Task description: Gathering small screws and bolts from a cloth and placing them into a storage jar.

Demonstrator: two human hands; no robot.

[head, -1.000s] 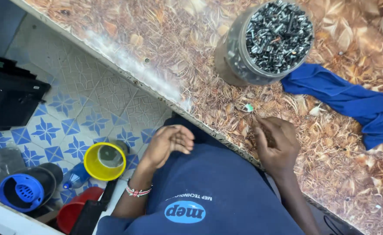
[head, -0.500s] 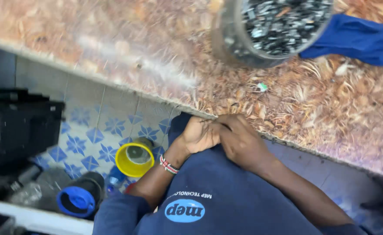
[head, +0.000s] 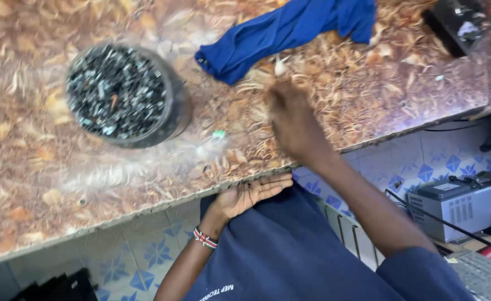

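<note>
the right hand (head: pixel 293 120) is seen stretched out over the patterned countertop (head: pixel 44 173), blurred, its back turned to the camera; whether its fingers are spread or pinching anything cannot be told. it is placed just below the crumpled blue cloth (head: pixel 290 30) and near a small pale piece (head: pixel 280 67) that lies at the cloth's lower edge. the left hand (head: pixel 248 195) is held open and palm up just under the counter's front edge, fingers laid together and extended, with nothing gripped; a beaded bracelet (head: pixel 204 238) is worn at the wrist. a small green and white part (head: pixel 217 135) is seen lying on the counter between the right hand and a round dark container (head: pixel 173 114), which is filled to the brim with small black and silver parts (head: pixel 114 92). a grey box-shaped device (head: pixel 454 203) is set on the tiled floor (head: pixel 145 251) to the right.
</note>
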